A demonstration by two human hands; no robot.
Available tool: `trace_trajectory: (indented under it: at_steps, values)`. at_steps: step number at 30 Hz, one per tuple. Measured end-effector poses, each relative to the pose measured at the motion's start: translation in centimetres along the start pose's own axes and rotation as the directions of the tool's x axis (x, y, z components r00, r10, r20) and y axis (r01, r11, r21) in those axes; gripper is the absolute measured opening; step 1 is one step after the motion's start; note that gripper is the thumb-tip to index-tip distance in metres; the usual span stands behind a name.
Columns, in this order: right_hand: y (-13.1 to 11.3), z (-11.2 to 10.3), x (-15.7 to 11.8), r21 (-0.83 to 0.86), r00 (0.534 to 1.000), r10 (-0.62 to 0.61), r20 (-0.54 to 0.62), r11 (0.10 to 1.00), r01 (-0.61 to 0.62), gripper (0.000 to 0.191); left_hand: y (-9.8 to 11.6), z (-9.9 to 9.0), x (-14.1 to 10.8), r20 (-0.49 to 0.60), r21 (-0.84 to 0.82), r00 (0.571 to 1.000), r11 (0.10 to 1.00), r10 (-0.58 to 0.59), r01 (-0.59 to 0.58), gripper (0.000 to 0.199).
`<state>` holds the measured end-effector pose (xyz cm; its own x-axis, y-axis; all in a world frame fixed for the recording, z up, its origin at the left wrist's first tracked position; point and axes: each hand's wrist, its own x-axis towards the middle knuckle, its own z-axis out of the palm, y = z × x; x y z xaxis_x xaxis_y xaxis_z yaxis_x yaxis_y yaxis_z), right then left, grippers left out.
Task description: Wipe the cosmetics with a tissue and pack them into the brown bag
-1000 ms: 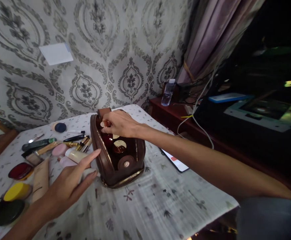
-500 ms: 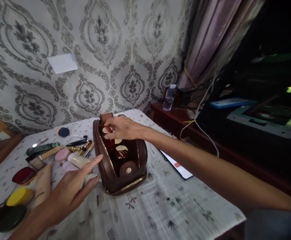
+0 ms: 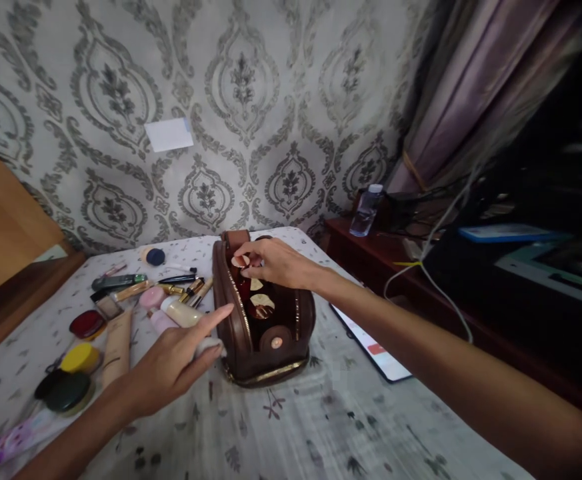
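Observation:
A brown zip-up cosmetic bag (image 3: pixel 233 333) stands unzipped on the cloth-covered table, its zipper edges spread. Inside it, round shiny-topped containers (image 3: pixel 262 307) show gold and brownish reflections. My right hand (image 3: pixel 275 261) reaches into the bag's far end, thumb and fingers closed round another shiny-topped container (image 3: pixel 241 262). Against the bag's left side rests the index finger of my left hand (image 3: pixel 171 367), stretched out with the thumb apart from it. A small whitish thing (image 3: pixel 208 347) shows between that finger and thumb; whether it is held or lies behind is unclear.
Left of the bag lie a cream tube (image 3: pixel 118 347), a pale tube (image 3: pixel 181 311), a red-lidded jar (image 3: pixel 87 323), a yellow lid (image 3: pixel 81 359) and several other cosmetics. A tablet (image 3: pixel 381 350) lies at the right. A clear bottle (image 3: pixel 367 212) and cables stand beyond.
The view has shifted left, so everything sits further right in the picture. My right hand stays on the same container in the bag, and my left hand stays beside it.

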<state>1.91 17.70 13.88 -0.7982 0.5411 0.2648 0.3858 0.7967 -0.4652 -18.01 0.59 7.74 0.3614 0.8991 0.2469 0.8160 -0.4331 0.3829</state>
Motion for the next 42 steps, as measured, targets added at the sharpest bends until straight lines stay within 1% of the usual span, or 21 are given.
trace_trajectory:
  at_steps: [3, 6, 7, 9, 11, 13, 16, 18, 20, 22, 25, 27, 28, 29, 30, 32, 33, 35, 37, 39, 42]
  values:
    - [0.2, 0.3, -0.2, -0.056, 1.0, -0.016, -0.017, 0.998, 0.015, 0.019, 0.2, 0.2, -0.5, 0.008, -0.019, 0.999, 0.999, -0.043, 0.043, 0.058]
    - [0.6, 1.0, -0.6, -0.097, 0.994, 0.001, -0.111, 0.995, -0.012, 0.036, -0.2, 0.5, -1.6, -0.028, -0.019, 0.994, 0.995, -0.102, 0.101, 0.061]
    - [0.6, 1.3, -0.9, -0.107, 0.989, -0.001, -0.147, 0.994, -0.015, 0.038, -0.4, 0.6, -2.0, -0.034, -0.007, 0.992, 0.993, -0.118, 0.118, 0.06]
    - [0.5, 1.7, -1.3, -0.12, 0.975, -0.027, -0.219, 0.993, 0.001, 0.031, -1.0, 0.8, -3.0, -0.022, 0.025, 0.991, 0.991, -0.133, 0.133, 0.051]
    - [-0.2, 2.0, -1.9, -0.115, 0.946, -0.067, -0.316, 0.993, 0.032, 0.023, -1.8, 1.1, -4.1, -0.008, 0.054, 0.995, 0.993, -0.102, 0.102, 0.038]
    - [-1.3, 2.1, -2.5, -0.088, 0.901, -0.095, -0.422, 0.994, 0.064, 0.024, -2.7, 1.2, -5.2, -0.004, 0.078, 0.998, 0.995, -0.059, 0.059, 0.033]
    - [-4.1, 2.3, -3.7, -0.025, 0.845, -0.109, -0.524, 0.993, 0.113, 0.023, -4.5, 0.7, -6.6, -0.025, 0.145, 0.994, 0.983, -0.11, 0.112, 0.034]
    - [-6.3, 2.9, -4.6, 0.016, 0.82, -0.14, -0.555, 0.984, 0.179, 0.029, -6.3, -0.5, -7.1, -0.093, 0.206, 0.975, 0.955, -0.2, 0.215, 0.032]
    - [-8.6, 4.2, -5.4, 0.062, 0.824, -0.185, -0.535, 0.964, 0.257, 0.037, -9.0, -2.5, -7.0, -0.215, 0.236, 0.936, 0.916, -0.278, 0.326, 0.03]
    - [-10.4, 6.3, -5.8, 0.123, 0.862, -0.231, -0.45, 0.941, 0.317, 0.04, -12.3, -5.0, -6.3, -0.337, 0.215, 0.871, 0.871, -0.358, 0.441, 0.031]
    - [-11.7, 10.8, -5.4, 0.198, 0.912, -0.303, -0.277, 0.91, 0.363, 0.034, -17.7, -8.5, -4.9, -0.449, 0.198, 0.754, 0.769, -0.48, 0.608, 0.029]
    - [-11.5, 14.2, -4.6, 0.233, 0.944, -0.278, -0.178, 0.92, 0.315, 0.024, -21.0, -9.9, -3.9, -0.487, 0.183, 0.71, 0.736, -0.508, 0.652, 0.03]
    - [-11.3, 15.8, -4.1, 0.233, 0.958, -0.252, -0.137, 0.932, 0.278, 0.014, -22.4, -10.2, -3.5, -0.497, 0.173, 0.693, 0.723, -0.522, 0.669, 0.03]
    - [-10.9, 17.3, -3.6, 0.212, 0.968, -0.217, -0.129, 0.947, 0.241, 0.006, -23.6, -10.3, -3.2, -0.503, 0.162, 0.68, 0.715, -0.533, 0.68, 0.031]
    - [-10.5, 18.6, -3.1, 0.178, 0.973, -0.176, -0.147, 0.963, 0.201, 0.01, -24.6, -10.3, -2.9, -0.503, 0.151, 0.674, 0.712, -0.542, 0.686, 0.032]
    - [-9.7, 20.6, -2.2, 0.1, 0.982, -0.065, -0.175, 0.991, 0.084, 0.024, -26.0, -9.6, -2.6, -0.482, 0.136, 0.685, 0.725, -0.547, 0.675, 0.034]
    - [-9.4, 21.3, -1.8, 0.067, 0.983, -0.017, -0.185, 0.997, 0.03, 0.029, -26.4, -9.2, -2.5, -0.462, 0.132, 0.703, 0.742, -0.541, 0.657, 0.035]
    - [-8.9, 22.2, -1.4, 0.022, 0.982, 0.043, -0.183, 0.999, -0.04, 0.035, -26.8, -8.0, -2.6, -0.4, 0.132, 0.762, 0.79, -0.51, 0.598, 0.036]
    - [-8.7, 22.7, -1.3, 0.001, 0.983, 0.051, -0.176, 0.999, -0.051, 0.037, -26.7, -6.9, -2.9, -0.31, 0.136, 0.832, 0.845, -0.459, 0.517, 0.034]
    - [-8.5, 23.0, -1.3, -0.001, 0.984, 0.038, -0.173, 0.999, -0.038, 0.038, -26.5, -6.1, -3.3, -0.22, 0.139, 0.888, 0.888, -0.405, 0.439, 0.036]
    - [-8.3, 23.3, -1.5, 0.017, 0.983, 0.027, -0.182, 1.0, -0.025, 0.036, -26.5, -5.8, -3.7, -0.142, 0.146, 0.922, 0.914, -0.359, 0.378, 0.043]
